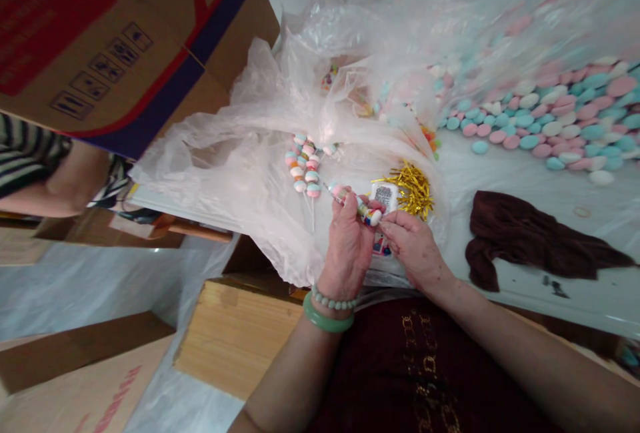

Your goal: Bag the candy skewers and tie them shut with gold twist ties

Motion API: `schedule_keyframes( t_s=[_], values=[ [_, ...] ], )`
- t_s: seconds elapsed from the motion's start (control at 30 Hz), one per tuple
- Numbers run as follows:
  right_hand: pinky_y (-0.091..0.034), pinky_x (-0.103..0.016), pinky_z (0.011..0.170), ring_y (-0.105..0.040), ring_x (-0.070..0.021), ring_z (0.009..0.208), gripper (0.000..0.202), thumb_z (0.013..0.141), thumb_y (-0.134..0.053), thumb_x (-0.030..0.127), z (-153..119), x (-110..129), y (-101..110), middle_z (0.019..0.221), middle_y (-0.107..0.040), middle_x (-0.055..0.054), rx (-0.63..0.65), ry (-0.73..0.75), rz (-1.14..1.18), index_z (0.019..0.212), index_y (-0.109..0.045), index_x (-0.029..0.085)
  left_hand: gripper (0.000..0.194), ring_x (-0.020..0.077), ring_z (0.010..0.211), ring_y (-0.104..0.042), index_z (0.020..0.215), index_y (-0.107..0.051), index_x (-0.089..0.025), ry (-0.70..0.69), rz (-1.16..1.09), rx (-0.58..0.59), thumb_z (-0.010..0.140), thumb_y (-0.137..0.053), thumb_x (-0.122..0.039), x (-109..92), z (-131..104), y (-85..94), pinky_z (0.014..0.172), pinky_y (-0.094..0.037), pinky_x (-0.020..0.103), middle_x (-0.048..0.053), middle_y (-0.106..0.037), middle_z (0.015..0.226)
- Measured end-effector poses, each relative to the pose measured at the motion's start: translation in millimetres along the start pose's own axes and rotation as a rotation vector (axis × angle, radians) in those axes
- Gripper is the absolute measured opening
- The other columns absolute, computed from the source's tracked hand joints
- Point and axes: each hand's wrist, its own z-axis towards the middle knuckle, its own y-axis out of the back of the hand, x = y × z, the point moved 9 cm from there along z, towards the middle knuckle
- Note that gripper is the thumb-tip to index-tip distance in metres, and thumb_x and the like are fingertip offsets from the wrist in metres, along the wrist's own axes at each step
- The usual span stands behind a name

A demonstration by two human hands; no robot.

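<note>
My left hand (346, 236) is closed around a candy skewer (369, 214) in clear printed wrapping, which lies slantwise across its fingers. At the skewer's near end, my right hand (411, 238) pinches with thumb and fingertips; the exact part between them is too small to make out. Just beyond my hands lie a pile of gold twist ties (414, 191) and a stack of white printed labels (385, 197). To the left, several unwrapped candy skewers (305, 169) in pink, white and blue rest on the plastic sheet, their white sticks pointing toward me.
Loose pastel candies (565, 119) spread across the right of the table. Crumpled clear plastic (225, 153) drapes over the table's left edge. A brown cloth (530, 233) lies at right. A large carton (150, 39) stands upper left, beside another person's arm (60, 179). Cardboard boxes (240, 333) stand below.
</note>
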Motion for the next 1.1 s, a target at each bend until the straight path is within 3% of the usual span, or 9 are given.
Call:
schedule_keyframes(
  t_s=[0.1, 0.17, 0.3, 0.43, 0.53, 0.67, 0.83, 0.97, 1.1],
  values=[
    [-0.042, -0.024, 0.057, -0.05, -0.0118, 0.057, 0.008, 0.079, -0.057, 0.027, -3, 16, 11, 0.061, -0.056, 0.004, -0.09, 0.207, -0.29, 0.08, -0.063, 0.022, 0.013, 0.0141, 0.074, -0.064, 0.087, -0.051, -0.021, 0.084, -0.024, -0.029, 0.087, -0.059, -0.031, 3, 3, 4.8, 0.073, -0.05, 0.029, -0.001, -0.061, 0.076],
    [-0.046, -0.026, 0.063, -0.057, -0.0136, 0.063, 0.015, 0.081, -0.055, 0.025, -7, 24, 13, 0.071, -0.064, 0.003, -0.121, 0.307, -0.405, 0.092, -0.065, 0.023, 0.015, 0.016, 0.076, -0.066, 0.085, -0.051, -0.02, 0.124, -0.04, -0.027, 0.088, -0.058, -0.033, 3, 4, 6.0, 0.073, -0.051, 0.03, 0.001, -0.063, 0.08],
    [-0.052, -0.028, 0.078, -0.067, -0.0175, 0.087, 0.025, 0.087, -0.05, 0.022, -15, 33, 6, 0.101, -0.072, -0.001, -0.08, 0.49, -0.558, 0.106, -0.067, 0.025, 0.015, 0.0167, 0.071, -0.066, 0.086, -0.052, -0.018, 0.176, -0.046, -0.043, 0.088, -0.058, -0.032, 2, 5, 7.9, 0.071, -0.053, 0.031, 0.002, -0.063, 0.077],
    [-0.054, -0.029, 0.082, -0.069, -0.0183, 0.092, 0.026, 0.091, -0.049, 0.023, -22, 38, 0, 0.103, -0.074, -0.001, -0.056, 0.633, -0.711, 0.108, -0.068, 0.028, 0.009, 0.0158, 0.071, -0.067, 0.091, -0.053, -0.017, 0.194, -0.042, -0.096, 0.091, -0.051, -0.026, 0, 3, 7.5, 0.076, -0.054, 0.031, 0.002, -0.062, 0.075],
    [-0.054, -0.029, 0.082, -0.07, -0.019, 0.088, 0.03, 0.091, -0.047, 0.018, -30, 41, -9, 0.098, -0.075, -0.004, -0.022, 0.758, -0.865, 0.11, -0.069, 0.024, 0.01, 0.0177, 0.076, -0.069, 0.092, -0.053, -0.016, 0.19, -0.038, -0.111, 0.093, -0.048, -0.025, -3, 1, 4.4, 0.082, -0.054, 0.036, 0.003, -0.063, 0.078],
    [-0.054, -0.03, 0.077, -0.07, -0.0201, 0.082, 0.03, 0.091, -0.046, 0.017, -32, 42, -16, 0.091, -0.075, -0.008, 0.027, 0.752, -0.982, 0.111, -0.069, 0.019, 0.013, 0.0168, 0.075, -0.068, 0.095, -0.053, -0.016, 0.171, -0.02, -0.107, 0.093, -0.049, -0.029, -7, 0, 4.0, 0.08, -0.054, 0.034, 0.002, -0.062, 0.077],
    [-0.053, -0.027, 0.078, -0.069, -0.0167, 0.087, 0.022, 0.092, -0.052, 0.023, -23, 49, -10, 0.1, -0.074, -0.002, 0.125, 0.574, -0.758, 0.105, -0.069, 0.025, 0.019, 0.0137, 0.057, -0.063, 0.097, -0.053, -0.016, 0.257, 0.034, -0.064, 0.094, -0.047, -0.034, -1, 2, 8.5, 0.059, -0.053, 0.028, 0.002, -0.061, 0.07],
    [-0.052, -0.032, 0.082, -0.067, -0.0183, 0.087, 0.017, 0.088, -0.056, 0.018, -24, 69, 2, 0.093, -0.073, -0.004, 0.04, 0.72, -0.742, 0.097, -0.07, 0.022, 0.023, 0.0151, 0.058, -0.063, 0.093, -0.054, -0.015, 0.33, 0.029, -0.03, 0.096, -0.042, -0.034, 5, 3, 8.9, 0.056, -0.052, 0.027, 0.003, -0.061, 0.067],
    [-0.052, -0.031, 0.081, -0.066, -0.0178, 0.086, 0.015, 0.088, -0.055, 0.016, -25, 72, -2, 0.09, -0.071, -0.004, 0.055, 0.823, -0.816, 0.09, -0.069, 0.022, 0.028, 0.0183, 0.068, -0.067, 0.089, -0.055, -0.013, 0.39, -0.014, 0.009, 0.098, -0.036, -0.033, 12, 1, 4.7, 0.062, -0.054, 0.029, 0.004, -0.062, 0.066]
  ],
)
